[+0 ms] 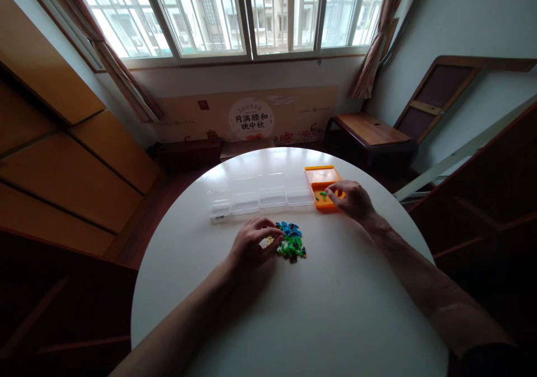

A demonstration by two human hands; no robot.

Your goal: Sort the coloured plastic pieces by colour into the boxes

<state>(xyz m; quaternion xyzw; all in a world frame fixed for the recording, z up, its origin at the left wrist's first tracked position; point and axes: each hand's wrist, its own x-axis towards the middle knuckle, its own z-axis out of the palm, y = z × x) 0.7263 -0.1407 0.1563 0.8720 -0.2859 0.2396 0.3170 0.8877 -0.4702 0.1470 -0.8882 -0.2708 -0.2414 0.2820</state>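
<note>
A small pile of blue, green and yellow bricks [291, 241] lies in the middle of the round white table [293, 310]. My left hand [253, 244] rests just left of the pile, fingers curled and pinched at its edge; what they hold is too small to name. My right hand [351, 199] hovers over an open orange box [323, 189] at the far right, fingertips pinched together above a few green bricks inside it. A row of clear plastic boxes [262, 198] stands between the pile and the table's far edge.
A dark wooden side table [369, 131] stands behind the round table on the right. Wooden cabinets [62, 164] line the left side, and a folded wooden frame [440, 94] leans on the right wall. A window [235, 13] fills the back wall.
</note>
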